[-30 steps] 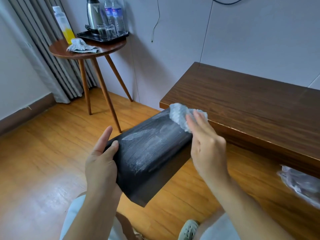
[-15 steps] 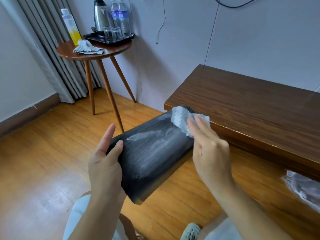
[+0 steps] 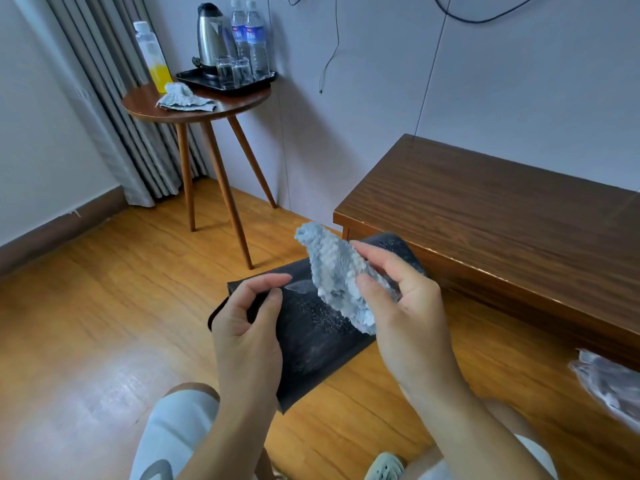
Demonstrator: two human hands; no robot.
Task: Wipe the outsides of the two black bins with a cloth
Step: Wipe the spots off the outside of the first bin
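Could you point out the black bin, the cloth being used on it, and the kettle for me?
black bin (image 3: 311,341): head view, its streaked side wall.
cloth (image 3: 337,271): head view, its fluffy middle.
kettle (image 3: 211,39): head view, its steel body.

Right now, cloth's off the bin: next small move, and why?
Probably bring the cloth in the right hand back down onto the black bin, which the left hand grips: pale streaks still show on its side.

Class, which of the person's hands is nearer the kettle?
Left. The left hand grips the black bin's near-left end, below the kettle; the right hand is farther right.
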